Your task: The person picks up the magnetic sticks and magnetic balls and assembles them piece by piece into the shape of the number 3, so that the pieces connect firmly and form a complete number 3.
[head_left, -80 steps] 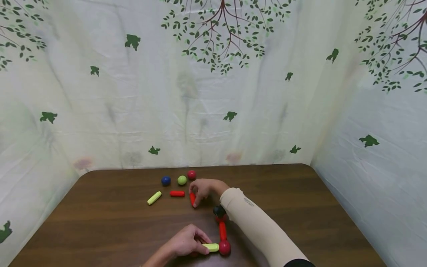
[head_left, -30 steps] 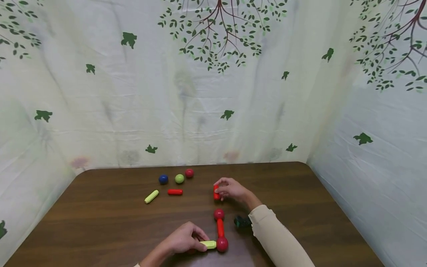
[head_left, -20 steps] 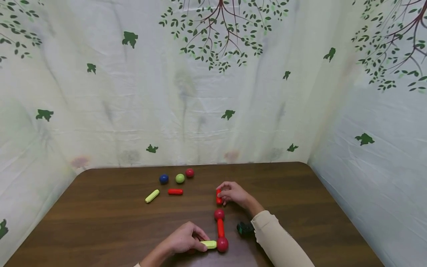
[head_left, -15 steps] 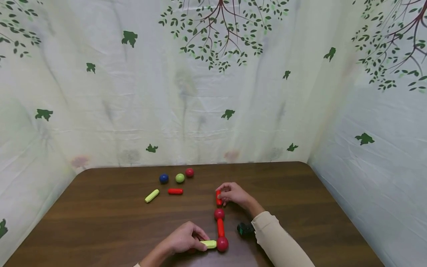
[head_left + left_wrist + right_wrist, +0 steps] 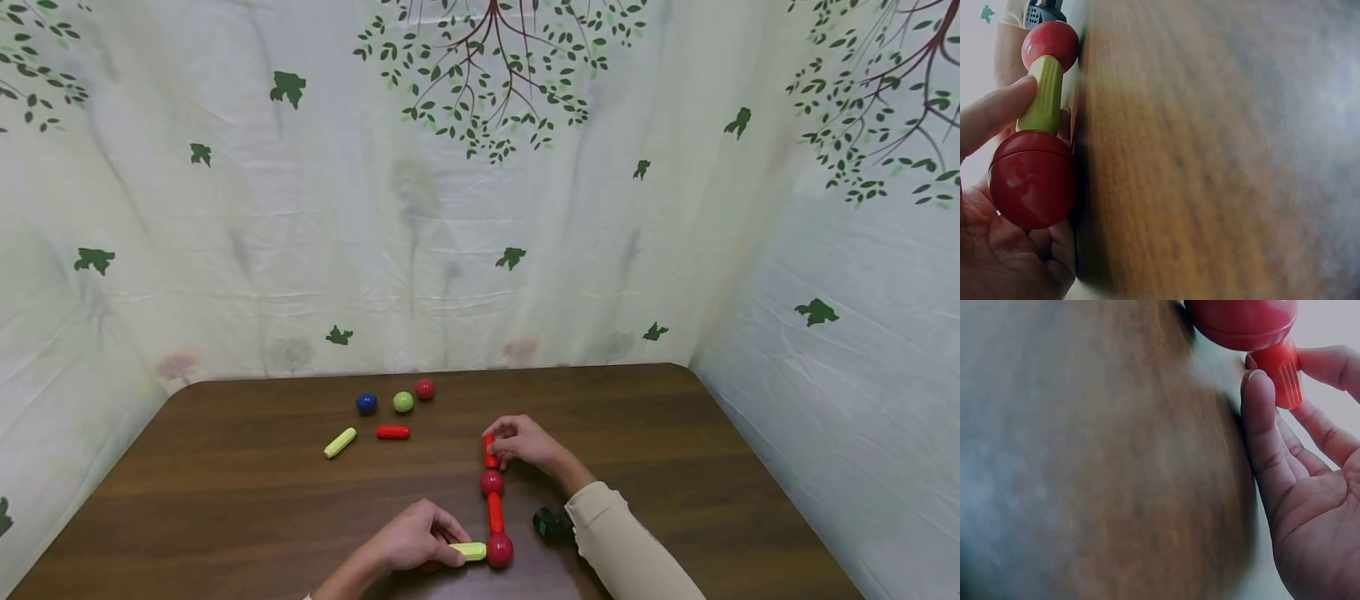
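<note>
In the head view my left hand (image 5: 422, 537) pinches a yellow-green toy rod (image 5: 471, 551) low on the table. In the left wrist view this rod (image 5: 1044, 94) runs between two red balls; the nearer ball (image 5: 1034, 181) sits over my palm, mostly hidden from the head view. From the front red ball (image 5: 499, 550) a red rod (image 5: 496, 513) leads away to another red ball (image 5: 491, 482). My right hand (image 5: 531, 444) holds a second red rod (image 5: 490, 450) between thumb and fingers, its near end right at that far ball.
Towards the back left lie a loose red rod (image 5: 393, 432) and a yellow-green rod (image 5: 341, 442). Behind them are a blue ball (image 5: 367, 404), a green ball (image 5: 403, 402) and a red ball (image 5: 424, 389). A black wrist device (image 5: 552, 523) sits at my right sleeve. A leaf-print cloth hangs behind the table (image 5: 637, 417).
My right hand has picked up a red rod from beside the loose pieces, carried it right, then drawn it nearer to the far red ball. My left hand has kept its hold.
</note>
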A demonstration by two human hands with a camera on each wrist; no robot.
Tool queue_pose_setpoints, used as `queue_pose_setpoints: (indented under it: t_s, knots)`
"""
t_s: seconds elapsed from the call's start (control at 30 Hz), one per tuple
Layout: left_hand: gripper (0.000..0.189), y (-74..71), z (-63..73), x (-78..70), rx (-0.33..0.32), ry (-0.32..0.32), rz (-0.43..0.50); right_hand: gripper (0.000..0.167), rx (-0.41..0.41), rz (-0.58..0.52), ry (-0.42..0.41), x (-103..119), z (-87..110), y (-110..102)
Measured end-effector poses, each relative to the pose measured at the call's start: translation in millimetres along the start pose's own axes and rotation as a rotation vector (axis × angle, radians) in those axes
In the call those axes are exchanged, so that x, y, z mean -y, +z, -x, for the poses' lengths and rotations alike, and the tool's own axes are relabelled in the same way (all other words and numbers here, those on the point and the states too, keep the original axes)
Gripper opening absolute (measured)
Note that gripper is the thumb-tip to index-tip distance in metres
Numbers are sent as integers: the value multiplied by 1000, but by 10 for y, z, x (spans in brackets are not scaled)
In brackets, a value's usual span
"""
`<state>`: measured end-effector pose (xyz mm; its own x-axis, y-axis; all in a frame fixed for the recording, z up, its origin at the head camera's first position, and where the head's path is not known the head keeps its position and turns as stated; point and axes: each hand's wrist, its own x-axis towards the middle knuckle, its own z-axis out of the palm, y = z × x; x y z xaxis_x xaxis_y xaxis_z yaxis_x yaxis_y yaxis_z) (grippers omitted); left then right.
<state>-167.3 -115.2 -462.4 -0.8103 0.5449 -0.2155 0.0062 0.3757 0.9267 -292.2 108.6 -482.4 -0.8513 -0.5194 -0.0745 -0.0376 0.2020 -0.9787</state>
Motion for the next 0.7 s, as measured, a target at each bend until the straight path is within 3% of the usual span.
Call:
queue_pose_setpoints:
  t_s: [0.7]
  knots:
    - [12,-5,14,-3,1,-7,-1,25,5,28,-5,21,11,35]
